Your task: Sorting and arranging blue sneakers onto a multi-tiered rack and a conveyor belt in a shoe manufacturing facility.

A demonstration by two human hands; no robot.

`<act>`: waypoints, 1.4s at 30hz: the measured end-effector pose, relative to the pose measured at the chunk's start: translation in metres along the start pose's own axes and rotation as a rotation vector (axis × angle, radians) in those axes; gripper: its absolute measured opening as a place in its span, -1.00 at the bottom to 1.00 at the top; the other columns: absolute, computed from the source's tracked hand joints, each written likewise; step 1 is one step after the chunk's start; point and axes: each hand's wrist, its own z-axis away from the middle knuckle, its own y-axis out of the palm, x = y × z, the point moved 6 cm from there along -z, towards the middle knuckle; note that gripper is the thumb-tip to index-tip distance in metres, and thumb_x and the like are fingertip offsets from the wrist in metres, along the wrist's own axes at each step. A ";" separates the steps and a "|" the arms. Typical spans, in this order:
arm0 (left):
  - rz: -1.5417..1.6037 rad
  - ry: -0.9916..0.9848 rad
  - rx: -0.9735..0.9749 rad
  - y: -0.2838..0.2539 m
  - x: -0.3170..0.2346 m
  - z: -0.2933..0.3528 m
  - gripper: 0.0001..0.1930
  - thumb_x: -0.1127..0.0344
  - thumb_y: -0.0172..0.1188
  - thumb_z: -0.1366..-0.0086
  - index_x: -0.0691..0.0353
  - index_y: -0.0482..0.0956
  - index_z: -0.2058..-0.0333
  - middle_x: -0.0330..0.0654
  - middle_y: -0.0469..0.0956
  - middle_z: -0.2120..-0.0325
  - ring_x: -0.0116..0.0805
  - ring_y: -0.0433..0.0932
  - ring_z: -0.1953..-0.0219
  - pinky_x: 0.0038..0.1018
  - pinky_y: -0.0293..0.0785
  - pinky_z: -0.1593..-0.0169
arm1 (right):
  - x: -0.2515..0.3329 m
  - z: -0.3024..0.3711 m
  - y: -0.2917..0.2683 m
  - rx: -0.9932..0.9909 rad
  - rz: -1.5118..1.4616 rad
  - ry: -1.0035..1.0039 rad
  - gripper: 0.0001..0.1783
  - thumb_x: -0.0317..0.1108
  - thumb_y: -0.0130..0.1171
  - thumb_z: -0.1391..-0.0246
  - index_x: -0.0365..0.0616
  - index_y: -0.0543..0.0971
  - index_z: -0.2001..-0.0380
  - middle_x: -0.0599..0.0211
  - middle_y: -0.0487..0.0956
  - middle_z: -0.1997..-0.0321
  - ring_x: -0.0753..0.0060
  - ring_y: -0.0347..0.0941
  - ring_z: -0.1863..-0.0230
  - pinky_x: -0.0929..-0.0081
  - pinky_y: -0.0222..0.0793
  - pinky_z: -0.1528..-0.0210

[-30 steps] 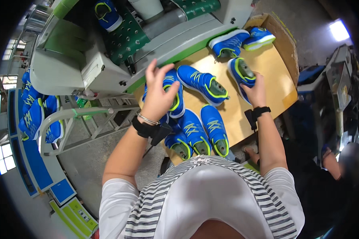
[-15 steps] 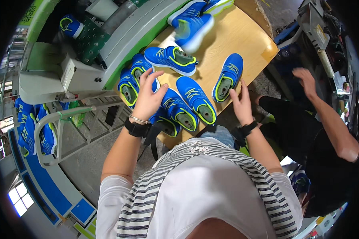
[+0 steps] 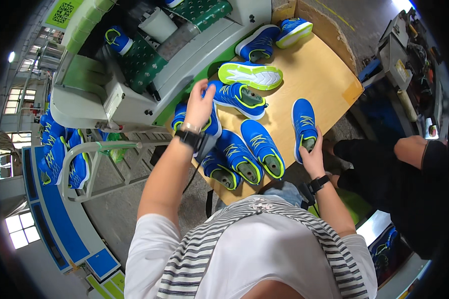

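Head view, from left to right: at far left, a stack of blue shoes [image 3: 57,154]. Next, left hand [image 3: 199,109], raised, fingers parted and loosely bent, gripping nothing visible; behind its wrist, further shoes [image 3: 213,123], partly hidden. Along the near edge of the wooden surface [image 3: 329,74], a row of three shoes [image 3: 234,152], toes away from the body, heels toward it. Just right of the left fingers, a laced shoe [image 3: 234,98], long axis slanting from toe at upper left to heel at lower right, toe end nearest; contact impossible to tell. Just beyond, a tipped shoe [image 3: 251,75], lime-and-white sole turned to the near side. Apart from these, at the surface's right, a single blue shoe [image 3: 302,117], sole down, long axis running almost straight away from the body, toe outward. At its heel, right hand [image 3: 314,160], much the nearer of the two, thumb and fingers grasping around the heel; firmness impossible to judge. Farthest right, a co-worker's arm [image 3: 409,151], well apart.
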 end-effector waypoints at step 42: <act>-0.186 0.016 -0.870 -0.177 -0.020 -0.095 0.04 -0.05 0.38 -0.15 0.35 -0.03 -0.39 0.23 0.23 -0.26 0.19 0.18 -0.33 -0.08 0.10 -0.35 | 0.391 -0.303 0.261 -0.045 0.111 -0.771 -0.31 -0.11 0.24 -0.14 -0.22 0.34 -0.26 -0.19 0.42 -0.22 -0.18 0.33 -0.27 0.17 0.26 -0.29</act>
